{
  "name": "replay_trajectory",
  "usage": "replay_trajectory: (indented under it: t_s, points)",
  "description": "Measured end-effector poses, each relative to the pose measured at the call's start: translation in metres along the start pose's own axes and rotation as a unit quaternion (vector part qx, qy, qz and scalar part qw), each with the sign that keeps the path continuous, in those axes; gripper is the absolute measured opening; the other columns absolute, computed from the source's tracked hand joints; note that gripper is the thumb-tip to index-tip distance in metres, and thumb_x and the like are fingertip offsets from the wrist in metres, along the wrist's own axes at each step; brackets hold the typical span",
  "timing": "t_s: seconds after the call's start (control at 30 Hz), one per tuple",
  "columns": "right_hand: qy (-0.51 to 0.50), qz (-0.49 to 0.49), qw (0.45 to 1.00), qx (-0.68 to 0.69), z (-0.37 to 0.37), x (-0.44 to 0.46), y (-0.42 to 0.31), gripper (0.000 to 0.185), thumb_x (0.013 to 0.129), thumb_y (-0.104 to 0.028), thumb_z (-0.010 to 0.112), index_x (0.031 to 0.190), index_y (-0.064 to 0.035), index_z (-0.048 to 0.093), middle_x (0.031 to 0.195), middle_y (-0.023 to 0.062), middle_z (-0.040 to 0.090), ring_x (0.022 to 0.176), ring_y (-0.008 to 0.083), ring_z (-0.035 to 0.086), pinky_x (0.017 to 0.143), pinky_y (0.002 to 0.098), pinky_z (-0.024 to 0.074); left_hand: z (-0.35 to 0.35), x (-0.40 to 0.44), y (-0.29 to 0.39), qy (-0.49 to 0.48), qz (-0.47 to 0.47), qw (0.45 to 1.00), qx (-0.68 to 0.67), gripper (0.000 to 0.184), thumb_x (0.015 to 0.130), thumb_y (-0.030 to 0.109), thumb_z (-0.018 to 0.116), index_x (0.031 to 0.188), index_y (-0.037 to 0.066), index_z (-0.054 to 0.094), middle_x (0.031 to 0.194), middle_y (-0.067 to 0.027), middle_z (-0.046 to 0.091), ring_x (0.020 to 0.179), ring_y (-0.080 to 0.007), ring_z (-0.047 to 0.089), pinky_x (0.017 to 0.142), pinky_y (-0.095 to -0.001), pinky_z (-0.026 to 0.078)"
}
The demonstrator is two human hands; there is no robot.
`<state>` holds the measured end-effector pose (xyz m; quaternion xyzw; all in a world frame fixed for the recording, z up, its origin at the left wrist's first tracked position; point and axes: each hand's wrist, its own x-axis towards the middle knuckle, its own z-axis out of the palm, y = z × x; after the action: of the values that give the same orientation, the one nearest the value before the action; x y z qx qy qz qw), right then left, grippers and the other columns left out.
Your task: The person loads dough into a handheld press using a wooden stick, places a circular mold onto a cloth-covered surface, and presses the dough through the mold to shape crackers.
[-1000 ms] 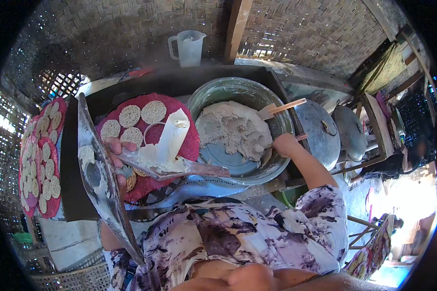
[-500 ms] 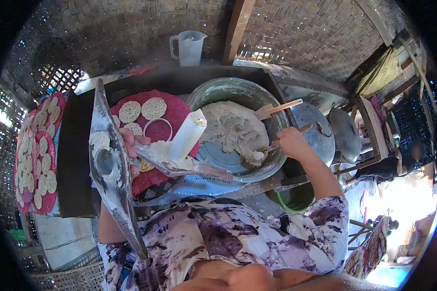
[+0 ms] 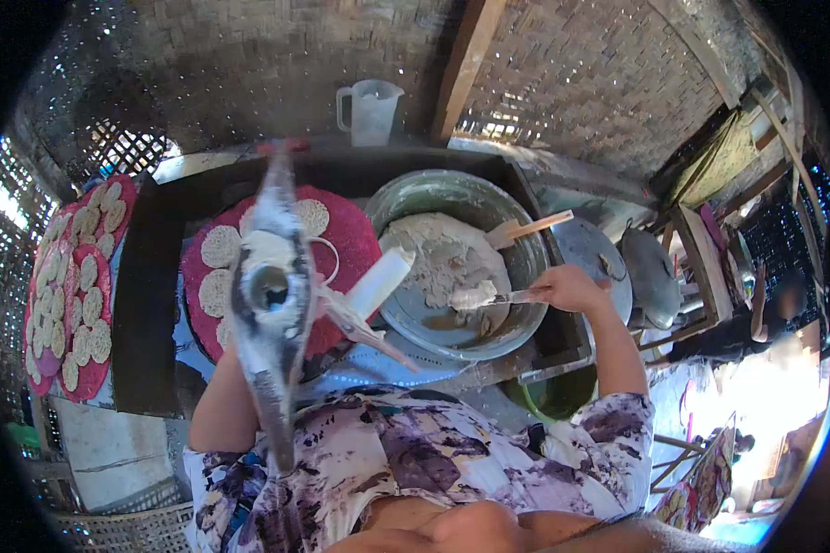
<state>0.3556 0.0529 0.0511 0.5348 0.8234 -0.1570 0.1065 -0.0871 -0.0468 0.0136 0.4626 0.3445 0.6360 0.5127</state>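
Observation:
My right hand [image 3: 572, 289] is closed round the handle of a spatula [image 3: 516, 297], its blade loaded with pale dough [image 3: 475, 295]. The blade is above the large basin [image 3: 406, 189], in which a mass of dough [image 3: 443, 247] lies. My left hand [image 3: 321, 300], mostly hidden, grips a floury wooden hand press [image 3: 290, 355] with a round hole facing up. Beside it, a white cylindrical plunger [image 3: 379, 284] on a wooden handle [image 3: 371, 336] is tilted to the right. Below the press is a pink round mat [image 3: 346, 217] with lacy dough discs [image 3: 219, 247] and a white ring [image 3: 330, 262].
Another spatula [image 3: 537, 226] leans in the basin. A clear jug [image 3: 373, 112] stands behind. Pink mats with several discs [image 3: 90, 313] are at the left. Lidded pots [image 3: 650, 276] and a green tub [image 3: 563, 394] are at the right. Another person [image 3: 733, 334] is farther right.
My right hand has lifted the spatula from the dough and turned it leftward, with dough on its blade. The press has moved right and stands more upright; its plunger has tilted further right.

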Motion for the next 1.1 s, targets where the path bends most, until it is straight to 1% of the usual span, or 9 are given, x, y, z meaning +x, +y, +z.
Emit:
replay_trajectory:
  t_s: [0.07,0.17,0.3,0.5,0.6,0.73,0.97,1.0,1.1]
  points:
    - [-0.006,-0.023,0.995,0.101,-0.034,-0.016,-0.012,0.028,0.075,-0.031,0.064,0.095,-0.0107,0.067,0.086,0.0088,0.065,0.079,0.0223,0.061,0.069,0.0346,0.0460,0.016,0.015,-0.014,0.072,-0.050,0.996,-0.035,0.025,0.079,0.011,0.060,0.102,0.005,0.051,0.091,-0.0049,0.055,0.080,-0.0132,0.055,0.074,-0.0257,0.048]
    - [0.016,-0.083,0.971,0.222,-0.066,-0.036,-0.021,0.032,0.074,-0.025,0.068,0.099,-0.0053,0.065,0.085,0.0073,0.065,0.078,0.0145,0.059,0.071,0.0293,0.0449,0.041,0.028,-0.007,-0.073,0.008,0.965,0.251,0.036,0.071,0.012,0.065,0.104,0.005,0.053,0.091,-0.0035,0.058,0.086,-0.0120,0.054,0.077,-0.0279,0.046]
    - [0.041,-0.157,0.928,0.336,-0.103,-0.050,-0.046,0.035,0.072,-0.018,0.070,0.101,-0.0002,0.063,0.084,0.0054,0.065,0.079,0.0081,0.055,0.072,0.0246,0.0435,0.069,0.048,-0.019,-0.120,0.081,0.916,0.373,0.061,0.060,0.027,0.073,0.113,0.005,0.050,0.100,-0.0154,0.059,0.095,-0.0283,0.058,0.083,-0.0357,0.044]
    - [0.095,-0.244,0.964,0.048,-0.143,-0.049,-0.104,0.033,0.069,-0.028,0.069,0.099,-0.0158,0.066,0.068,0.0064,0.058,0.063,0.0168,0.055,0.057,0.0310,0.0412,0.085,0.056,-0.019,-0.197,0.069,0.920,0.332,0.056,0.063,0.027,0.070,0.112,0.007,0.051,0.099,-0.0179,0.059,0.092,-0.0338,0.058,0.080,-0.0390,0.045]
    - [0.233,-0.302,0.914,-0.138,-0.160,-0.049,-0.129,0.021,0.065,-0.026,0.066,0.083,-0.0153,0.066,0.063,0.0046,0.052,0.066,0.0268,0.056,0.058,0.0377,0.0416,0.084,0.056,-0.025,-0.182,0.108,0.895,0.392,0.054,0.063,0.028,0.070,0.109,0.007,0.051,0.098,-0.0184,0.059,0.090,-0.0357,0.057,0.078,-0.0408,0.045]
    - [0.317,-0.341,0.831,-0.306,-0.159,-0.049,-0.177,0.023,0.064,-0.024,0.064,0.085,-0.0146,0.063,0.064,-0.0010,0.048,0.064,0.0167,0.053,0.056,0.0307,0.0353,0.090,0.050,-0.013,-0.140,0.097,0.885,0.433,0.053,0.063,0.028,0.070,0.109,0.007,0.052,0.096,-0.0180,0.060,0.089,-0.0357,0.058,0.078,-0.0411,0.046]
    - [0.400,-0.353,0.751,-0.388,-0.088,-0.044,-0.208,0.020,0.067,-0.017,0.056,0.085,-0.0088,0.056,0.067,-0.0006,0.048,0.065,0.0155,0.051,0.058,0.0289,0.0377,0.072,0.057,-0.039,-0.052,0.055,0.931,0.358,0.044,0.066,0.025,0.069,0.102,0.005,0.057,0.094,-0.0182,0.062,0.089,-0.0342,0.059,0.076,-0.0394,0.047]
    - [0.389,-0.349,0.771,-0.364,-0.090,-0.046,-0.201,0.021,0.068,-0.017,0.056,0.088,-0.0092,0.056,0.068,-0.0008,0.048,0.065,0.0153,0.051,0.058,0.0287,0.0377,0.076,0.051,-0.026,-0.080,0.053,0.890,0.446,0.036,0.078,0.023,0.060,0.107,0.003,0.057,0.098,-0.0085,0.062,0.086,-0.0202,0.061,0.078,-0.0321,0.047]
    - [0.445,-0.297,0.794,-0.288,-0.109,-0.065,-0.177,0.022,0.066,-0.019,0.061,0.087,-0.0130,0.059,0.065,0.0000,0.048,0.062,0.0172,0.052,0.055,0.0314,0.0395,0.047,0.085,-0.105,-0.087,0.026,0.983,0.160,0.037,0.086,0.026,0.047,0.112,0.000,0.052,0.101,-0.0107,0.060,0.086,-0.0231,0.060,0.079,-0.0349,0.048]
